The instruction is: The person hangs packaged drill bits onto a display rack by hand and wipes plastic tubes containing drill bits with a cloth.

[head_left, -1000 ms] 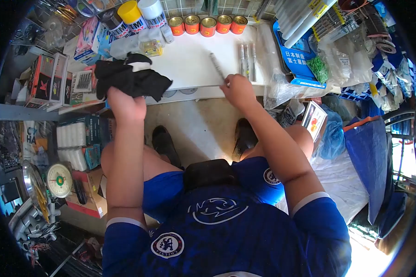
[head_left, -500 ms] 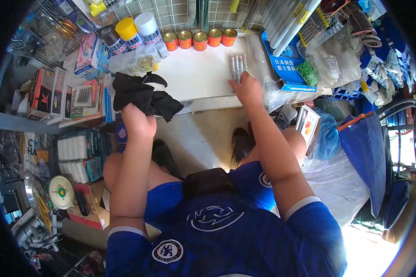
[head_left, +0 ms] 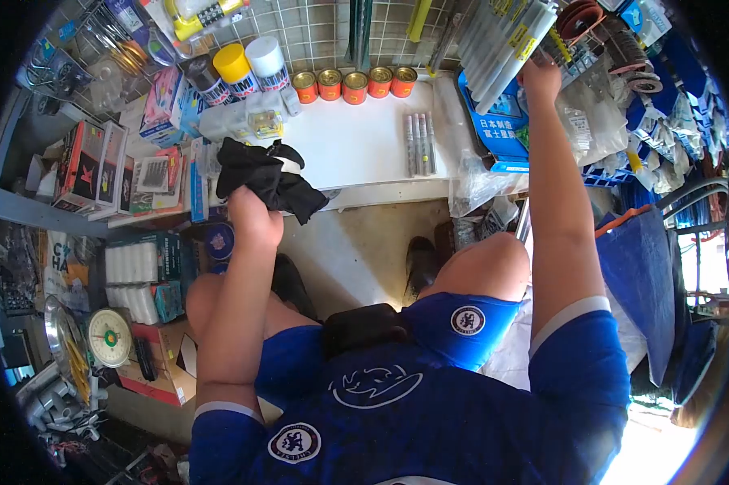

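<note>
My left hand is closed round a bunched black cloth with a white patch, held over the front left edge of the white shelf. At the upper right, my right hand reaches among clear tubes with yellow labels; its fingers are partly hidden and what they hold is unclear. Several slim marker-like sticks lie side by side on the shelf's right part. Small orange tins with gold lids stand in a row at the back.
Spray cans stand at the back left, beside clear plastic packs. A blue display box sits right of the shelf. Boxes and a round scale are at the left. A wire grid rises behind.
My right hand has set a stick down beside the others, let go and moved up and right to the tubes. My left hand still holds the black cloth, slightly shifted right.
</note>
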Demonstrator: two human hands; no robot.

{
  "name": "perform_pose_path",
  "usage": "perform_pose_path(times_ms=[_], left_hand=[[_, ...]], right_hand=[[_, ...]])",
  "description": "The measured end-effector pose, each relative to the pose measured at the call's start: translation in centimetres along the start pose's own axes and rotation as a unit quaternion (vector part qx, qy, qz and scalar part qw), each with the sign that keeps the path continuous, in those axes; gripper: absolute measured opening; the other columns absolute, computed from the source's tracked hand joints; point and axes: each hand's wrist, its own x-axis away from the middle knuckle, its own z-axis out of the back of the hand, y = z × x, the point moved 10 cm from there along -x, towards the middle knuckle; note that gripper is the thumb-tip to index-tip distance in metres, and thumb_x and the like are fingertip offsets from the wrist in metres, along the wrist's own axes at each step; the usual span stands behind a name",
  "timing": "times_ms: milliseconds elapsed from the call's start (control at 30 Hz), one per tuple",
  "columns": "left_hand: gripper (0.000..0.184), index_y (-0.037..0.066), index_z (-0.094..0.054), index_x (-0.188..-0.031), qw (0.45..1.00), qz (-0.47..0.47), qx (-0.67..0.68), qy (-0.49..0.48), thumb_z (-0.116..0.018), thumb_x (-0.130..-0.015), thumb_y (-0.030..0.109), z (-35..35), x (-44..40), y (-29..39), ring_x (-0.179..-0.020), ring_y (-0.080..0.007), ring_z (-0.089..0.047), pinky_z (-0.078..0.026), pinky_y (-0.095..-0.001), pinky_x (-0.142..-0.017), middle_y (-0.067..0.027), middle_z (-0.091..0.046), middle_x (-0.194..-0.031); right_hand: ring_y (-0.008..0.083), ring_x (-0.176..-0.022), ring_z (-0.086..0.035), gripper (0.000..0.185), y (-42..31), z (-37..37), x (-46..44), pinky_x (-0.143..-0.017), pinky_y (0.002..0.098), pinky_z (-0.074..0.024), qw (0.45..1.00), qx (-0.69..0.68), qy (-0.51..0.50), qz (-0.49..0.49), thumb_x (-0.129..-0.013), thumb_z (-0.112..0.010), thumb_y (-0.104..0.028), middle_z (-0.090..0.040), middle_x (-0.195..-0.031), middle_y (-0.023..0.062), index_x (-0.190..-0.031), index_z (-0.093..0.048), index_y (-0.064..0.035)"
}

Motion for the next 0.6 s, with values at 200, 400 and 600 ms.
perform_pose_path(times_ms=[200,400,600], left_hand=[[0.023,0.011,-0.063,-0.114,1.0,0.009,-0.019,0.023,-0.055,-0.094,0.02,0.0,-0.2,-0.9,-0.096,-0.0188,-0.067,-0.054,-0.0343,-0.085,-0.0021,-0.067,-0.107],[0.023,0.011,-0.064,-0.113,0.999,0.01,-0.042,-0.009,-0.053,-0.095,0.021,-0.7,-0.5,-0.9,-0.096,-0.0181,-0.067,-0.054,-0.0345,-0.085,-0.0016,-0.068,-0.107],[0.023,0.011,-0.063,-0.113,1.0,0.008,-0.004,0.002,-0.053,-0.095,0.021,-1.5,-0.3,-1.2,-0.096,-0.0177,-0.067,-0.053,-0.0331,-0.087,-0.0018,-0.068,-0.106]], right_hand=[[0.0175,-0.081,-0.07,0.039,-2.2,-1.3,-4.6,-0.072,0.0309,-0.0547,0.969,-0.151,0.101,0.17,-0.082,-0.074,-0.022,-0.075,-0.101,0.0099,-0.114,-0.07,-0.0003],[0.0162,-0.062,-0.063,0.023,-2.7,0.5,-2.1,-0.053,0.0324,-0.0499,0.96,-0.261,0.056,0.082,-0.085,-0.074,-0.011,-0.069,-0.082,0.0064,-0.102,-0.069,0.0027],[0.0119,-0.049,-0.055,0.021,-0.8,4.4,-0.2,-0.043,0.0276,-0.0404,0.97,-0.235,0.038,0.044,-0.083,-0.077,-0.011,-0.063,-0.067,0.0059,-0.087,-0.064,0.005]])
